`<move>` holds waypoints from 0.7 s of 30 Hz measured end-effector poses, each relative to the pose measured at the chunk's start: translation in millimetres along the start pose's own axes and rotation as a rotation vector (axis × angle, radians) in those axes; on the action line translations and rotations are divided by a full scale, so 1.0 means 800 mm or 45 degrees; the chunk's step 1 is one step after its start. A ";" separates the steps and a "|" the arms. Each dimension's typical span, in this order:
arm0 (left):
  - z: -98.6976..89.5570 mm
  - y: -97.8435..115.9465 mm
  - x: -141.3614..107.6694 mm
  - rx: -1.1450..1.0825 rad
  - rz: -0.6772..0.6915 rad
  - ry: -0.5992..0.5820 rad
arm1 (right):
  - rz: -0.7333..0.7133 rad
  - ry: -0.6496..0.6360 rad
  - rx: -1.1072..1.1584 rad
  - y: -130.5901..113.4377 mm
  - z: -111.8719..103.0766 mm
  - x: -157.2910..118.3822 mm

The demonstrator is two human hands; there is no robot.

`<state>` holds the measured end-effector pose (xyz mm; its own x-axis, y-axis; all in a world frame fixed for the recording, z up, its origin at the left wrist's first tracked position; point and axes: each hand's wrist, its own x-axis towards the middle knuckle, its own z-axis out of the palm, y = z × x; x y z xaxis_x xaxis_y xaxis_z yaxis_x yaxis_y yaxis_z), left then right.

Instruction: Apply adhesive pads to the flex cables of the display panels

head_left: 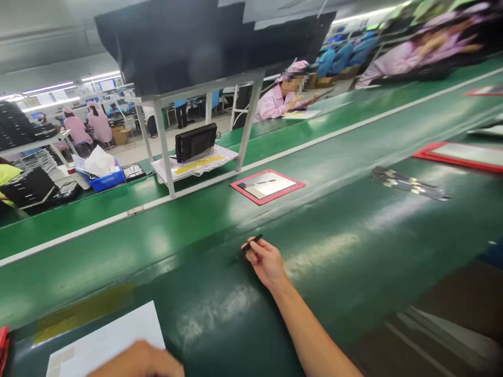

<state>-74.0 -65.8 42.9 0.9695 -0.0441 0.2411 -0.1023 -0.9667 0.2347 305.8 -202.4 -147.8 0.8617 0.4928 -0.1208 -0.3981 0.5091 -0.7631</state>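
My right hand (268,263) is raised over the green work surface (212,262), its fingers closed round a short, dark, pen-like tool (252,244). The tool's exact kind is too small to make out. At the lower edge my left hand (137,360) shows only in part, blurred, over or beside a white sheet (118,327) with small beige patches at its corner. The fingers of that hand do not show clearly. Beyond my right hand lies a red-framed mat (268,197) bearing a flat panel with a dark strip.
A metal stand (165,152) carries a black device (196,142). To its left is a blue bin (106,179) with white material. Several metal tools (408,183) and another red-framed panel (463,155) lie at right. A co-worker (277,97) sits across the line.
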 end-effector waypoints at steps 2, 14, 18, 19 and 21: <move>-0.018 -0.034 0.075 -0.248 -0.127 -0.156 | -0.105 0.127 0.025 -0.011 -0.014 0.008; 0.196 -0.209 0.602 -0.188 -0.617 -0.173 | -0.354 0.388 -0.078 -0.012 -0.018 0.009; 0.265 -0.215 0.681 -0.200 -0.611 -0.194 | -0.330 0.397 -0.145 -0.014 -0.022 0.003; 0.279 -0.217 0.692 -0.203 -0.617 -0.206 | -0.316 0.398 -0.161 -0.014 -0.022 0.002; 0.301 -0.222 0.707 -0.203 -0.640 -0.224 | -0.285 0.394 -0.191 -0.014 -0.023 0.001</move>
<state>546.4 20.1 -88.7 0.9288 0.3581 -0.0952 0.3634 -0.8300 0.4231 316.5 -220.8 -150.8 0.9849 0.1343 -0.1093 -0.1596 0.4595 -0.8737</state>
